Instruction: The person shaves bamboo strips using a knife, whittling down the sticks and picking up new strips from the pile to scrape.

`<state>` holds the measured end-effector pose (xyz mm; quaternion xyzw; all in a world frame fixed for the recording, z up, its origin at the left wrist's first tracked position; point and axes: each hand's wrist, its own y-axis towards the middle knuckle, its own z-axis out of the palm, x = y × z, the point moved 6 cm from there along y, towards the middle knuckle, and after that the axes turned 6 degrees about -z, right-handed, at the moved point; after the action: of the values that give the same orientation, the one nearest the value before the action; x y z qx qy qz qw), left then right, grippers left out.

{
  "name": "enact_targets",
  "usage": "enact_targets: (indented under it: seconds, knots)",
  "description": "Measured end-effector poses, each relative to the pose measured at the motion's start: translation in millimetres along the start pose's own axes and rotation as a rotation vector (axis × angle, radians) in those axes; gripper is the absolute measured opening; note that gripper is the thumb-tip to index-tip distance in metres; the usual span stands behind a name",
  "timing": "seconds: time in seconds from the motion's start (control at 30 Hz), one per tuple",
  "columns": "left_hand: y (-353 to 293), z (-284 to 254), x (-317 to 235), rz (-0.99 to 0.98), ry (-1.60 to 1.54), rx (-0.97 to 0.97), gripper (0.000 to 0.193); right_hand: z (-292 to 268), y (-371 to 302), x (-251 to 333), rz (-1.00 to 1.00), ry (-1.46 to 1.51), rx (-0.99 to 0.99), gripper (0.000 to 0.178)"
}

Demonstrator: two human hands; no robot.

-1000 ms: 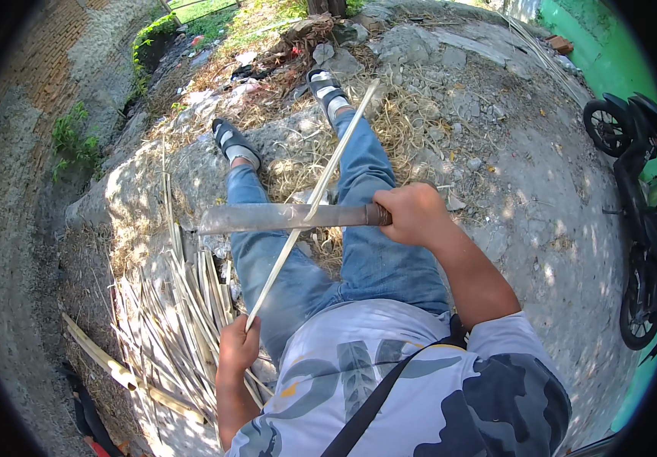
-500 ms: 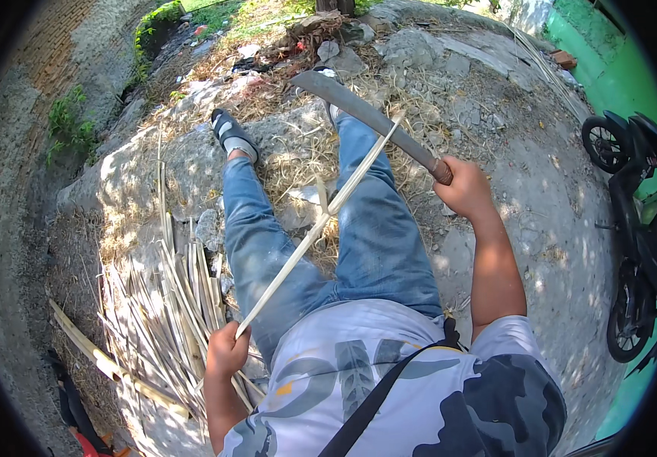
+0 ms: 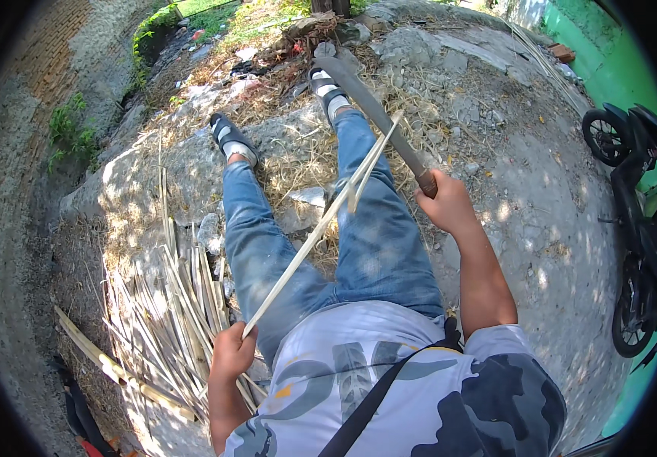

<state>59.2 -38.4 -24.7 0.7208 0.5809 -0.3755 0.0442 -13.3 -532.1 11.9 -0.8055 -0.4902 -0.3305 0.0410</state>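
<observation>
My right hand (image 3: 446,201) is closed round the handle of a machete (image 3: 380,114), whose long dark blade slants up and left past my right shin. In my left hand (image 3: 232,352) I grip the lower end of a long pale strip (image 3: 290,268) that looks like split bamboo or cane. It runs up and right across my thighs, and its far end meets or crosses the blade; whether they touch I cannot tell. A thin sliver (image 3: 354,199) hangs bent from the strip over my right knee. Left of my legs lies a pile of similar pale strips (image 3: 168,305).
A thicker split length (image 3: 115,372) lies beside the pile. Curled shavings (image 3: 290,164) litter the ground round my sandalled feet. A motorbike (image 3: 627,228) stands by the green wall (image 3: 610,57) at right; a rough wall (image 3: 46,76) rises at left. Someone's dark-clad leg (image 3: 81,415) shows lower left.
My right hand and the machete have moved a little left and down, and the blade is steeper. The sliver has swung from above the strip to below it. My left hand has barely moved.
</observation>
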Motion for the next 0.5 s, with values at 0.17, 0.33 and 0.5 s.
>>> enact_targets:
  seconds: [0.17, 0.33, 0.5]
  knots:
    - [0, 4, -14, 0.024, 0.04, -0.001, 0.033, -17, 2, 29, -0.291, -0.346, 0.056, 0.026]
    - [4, 8, -21, 0.063, 0.068, 0.009, 0.032, 1, -8, 75, -0.544, -0.344, 0.241, 0.023]
    - [-17, -35, 15, -0.095, 0.076, 0.093, 0.029, -37, 29, 5, -0.244, -0.295, 0.146, 0.02]
